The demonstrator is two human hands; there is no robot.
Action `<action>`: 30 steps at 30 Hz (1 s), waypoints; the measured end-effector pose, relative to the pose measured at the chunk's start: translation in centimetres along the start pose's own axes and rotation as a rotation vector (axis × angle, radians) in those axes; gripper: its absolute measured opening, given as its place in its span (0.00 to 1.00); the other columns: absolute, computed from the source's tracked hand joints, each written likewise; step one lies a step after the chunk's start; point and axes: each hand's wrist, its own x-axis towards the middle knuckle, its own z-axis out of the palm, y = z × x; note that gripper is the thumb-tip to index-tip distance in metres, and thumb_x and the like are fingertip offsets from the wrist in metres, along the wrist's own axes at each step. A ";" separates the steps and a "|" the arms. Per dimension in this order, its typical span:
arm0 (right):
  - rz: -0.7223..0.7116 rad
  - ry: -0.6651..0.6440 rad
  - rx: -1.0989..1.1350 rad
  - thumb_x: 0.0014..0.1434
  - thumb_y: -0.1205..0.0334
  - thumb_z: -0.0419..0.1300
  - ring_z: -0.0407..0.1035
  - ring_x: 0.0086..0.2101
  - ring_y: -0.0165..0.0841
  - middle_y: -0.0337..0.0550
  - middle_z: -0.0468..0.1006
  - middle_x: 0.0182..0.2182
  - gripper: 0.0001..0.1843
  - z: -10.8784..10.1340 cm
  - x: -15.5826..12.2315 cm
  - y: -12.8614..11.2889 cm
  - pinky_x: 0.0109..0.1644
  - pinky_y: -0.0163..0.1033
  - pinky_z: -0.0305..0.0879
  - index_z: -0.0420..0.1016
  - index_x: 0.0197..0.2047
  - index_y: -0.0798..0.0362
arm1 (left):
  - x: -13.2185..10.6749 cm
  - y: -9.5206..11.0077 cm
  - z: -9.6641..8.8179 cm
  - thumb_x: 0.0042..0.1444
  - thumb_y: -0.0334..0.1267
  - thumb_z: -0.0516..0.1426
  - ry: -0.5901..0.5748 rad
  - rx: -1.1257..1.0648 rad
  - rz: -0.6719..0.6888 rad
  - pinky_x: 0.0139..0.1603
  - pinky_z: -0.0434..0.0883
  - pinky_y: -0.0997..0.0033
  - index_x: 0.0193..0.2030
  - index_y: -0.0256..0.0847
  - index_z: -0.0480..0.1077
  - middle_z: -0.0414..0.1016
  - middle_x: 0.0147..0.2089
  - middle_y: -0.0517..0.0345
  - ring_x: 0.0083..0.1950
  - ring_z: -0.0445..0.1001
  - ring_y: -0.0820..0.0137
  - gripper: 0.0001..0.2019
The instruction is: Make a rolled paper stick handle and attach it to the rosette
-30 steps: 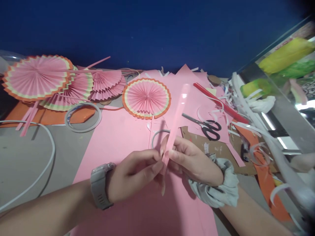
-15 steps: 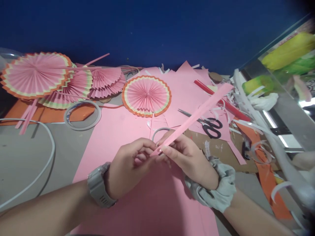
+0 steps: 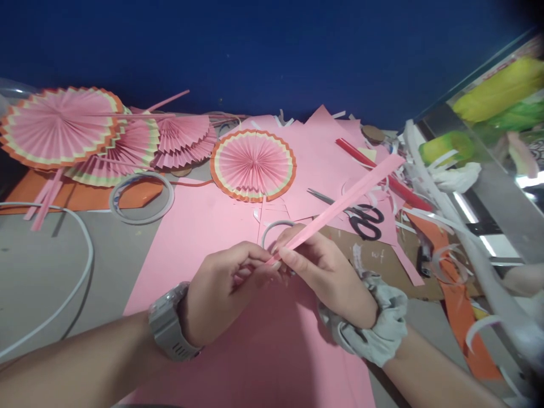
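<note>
A narrow pink paper strip (image 3: 344, 201) slants up to the right from between my hands, above the pink paper sheet (image 3: 178, 243). My left hand (image 3: 233, 283) pinches its lower end between thumb and fingers. Just beside it, my right hand (image 3: 325, 269) grips the strip with the thumb on top; the other fingers are partly hidden behind it. Beyond my hands lies a round pleated paper fan (image 3: 255, 164), pink with yellow and orange rims. Black-handled scissors (image 3: 361, 221) rest behind the strip. Part of a grey ring (image 3: 272, 226) shows behind my fingers.
More pleated fans (image 3: 63, 127) are piled at the left, near a roll of tape (image 3: 142, 198) and a white cable (image 3: 85, 272). Red strips (image 3: 408, 192), orange paper (image 3: 467, 334) and paper scraps clutter the right. A blue wall (image 3: 255, 51) stands behind.
The strip's far end has dipped slightly. My left hand's fingertips have shifted a little to the right along the lower end, closer to my right hand.
</note>
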 end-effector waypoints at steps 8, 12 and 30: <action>0.003 0.019 -0.060 0.61 0.60 0.55 0.67 0.25 0.26 0.38 0.71 0.26 0.08 0.1 0.0 -0.3 0.30 0.32 0.66 0.69 0.32 0.53 | 0.1 -0.2 0.0 0.60 0.37 0.55 0.008 -0.017 -0.017 0.32 0.70 0.81 0.38 0.39 0.68 0.78 0.34 0.59 0.32 0.74 0.77 0.04; 0.042 0.011 -0.023 0.61 0.60 0.55 0.67 0.24 0.26 0.36 0.71 0.25 0.07 0.0 0.1 -0.2 0.29 0.33 0.67 0.69 0.33 0.53 | 0.1 -0.1 0.1 0.61 0.37 0.54 0.001 -0.022 -0.008 0.33 0.70 0.81 0.38 0.40 0.68 0.77 0.34 0.60 0.31 0.74 0.78 0.04; -0.028 -0.030 -0.098 0.62 0.70 0.52 0.67 0.31 0.25 0.37 0.71 0.31 0.06 -0.3 -0.4 -0.1 0.34 0.31 0.65 0.69 0.39 0.53 | 0.3 0.1 0.0 0.60 0.39 0.54 0.027 0.001 -0.067 0.29 0.69 0.83 0.38 0.39 0.68 0.77 0.31 0.60 0.29 0.73 0.77 0.06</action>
